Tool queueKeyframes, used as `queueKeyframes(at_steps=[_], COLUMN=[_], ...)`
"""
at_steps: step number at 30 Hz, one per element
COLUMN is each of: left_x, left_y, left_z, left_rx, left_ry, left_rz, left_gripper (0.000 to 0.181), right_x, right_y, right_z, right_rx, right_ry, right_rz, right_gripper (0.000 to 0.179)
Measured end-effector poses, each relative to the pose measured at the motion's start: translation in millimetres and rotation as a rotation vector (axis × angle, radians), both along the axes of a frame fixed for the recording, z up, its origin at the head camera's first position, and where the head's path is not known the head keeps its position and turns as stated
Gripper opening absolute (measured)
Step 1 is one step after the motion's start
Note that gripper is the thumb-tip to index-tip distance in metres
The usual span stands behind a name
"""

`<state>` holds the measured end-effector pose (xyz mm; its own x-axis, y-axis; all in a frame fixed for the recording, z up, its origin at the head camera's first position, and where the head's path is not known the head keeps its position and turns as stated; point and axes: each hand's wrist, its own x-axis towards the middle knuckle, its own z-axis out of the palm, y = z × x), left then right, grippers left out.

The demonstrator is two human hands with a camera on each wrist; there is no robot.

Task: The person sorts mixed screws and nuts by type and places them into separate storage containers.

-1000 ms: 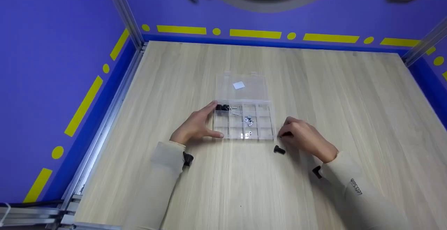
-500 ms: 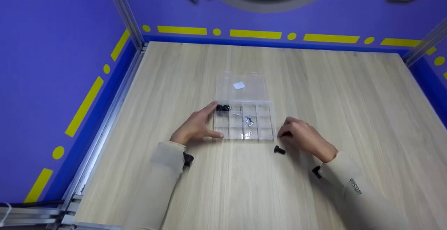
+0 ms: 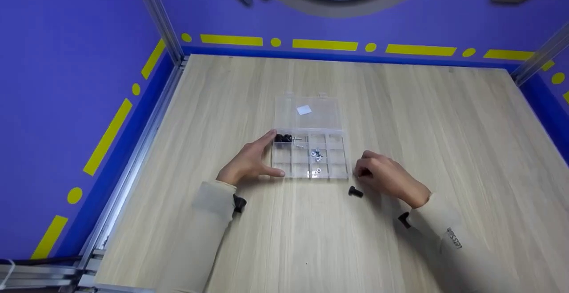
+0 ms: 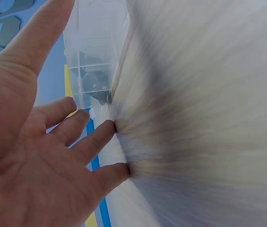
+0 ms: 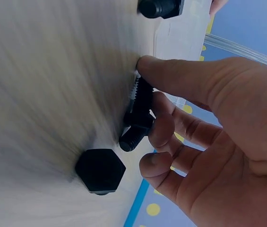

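A clear compartment box (image 3: 300, 168) lies on the wooden table with its lid (image 3: 306, 117) folded back. Inside are black bolts (image 3: 283, 138) in the far left compartment, silver screws (image 3: 298, 139) and several small nuts (image 3: 317, 154). My left hand (image 3: 249, 162) spans the box's left side, thumb at the front corner and fingers spread toward the back. Just right of the box my right hand (image 3: 384, 170) has its thumb and fingers curled round a black bolt (image 5: 142, 97). Beside that bolt are a second black bolt (image 5: 135, 136) and a silver screw (image 5: 134, 89).
A loose black bolt (image 3: 355, 191) lies in front of my right hand. Another hex-headed bolt (image 5: 100, 170) stands close by in the right wrist view. Blue walls (image 3: 320, 22) and metal frame posts (image 3: 162, 15) border the wooden tabletop (image 3: 422, 106).
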<state>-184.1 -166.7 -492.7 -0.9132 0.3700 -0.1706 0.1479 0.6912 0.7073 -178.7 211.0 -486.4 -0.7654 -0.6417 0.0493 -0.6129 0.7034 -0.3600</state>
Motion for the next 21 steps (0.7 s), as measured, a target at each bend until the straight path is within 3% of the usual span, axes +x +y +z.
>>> queueKeyframes(at_steps=[21], left_x=[-0.6], left_y=[1.0], left_z=[-0.8], left_rx=[0.003], left_ry=[0.007], left_rz=[0.003], left_gripper=[0.122], right_x=[-3.2], right_y=[-1.8], right_z=[20.3], right_rx=[-0.165], right_ry=[0.131], right_rz=[0.081], right_gripper=[0.016])
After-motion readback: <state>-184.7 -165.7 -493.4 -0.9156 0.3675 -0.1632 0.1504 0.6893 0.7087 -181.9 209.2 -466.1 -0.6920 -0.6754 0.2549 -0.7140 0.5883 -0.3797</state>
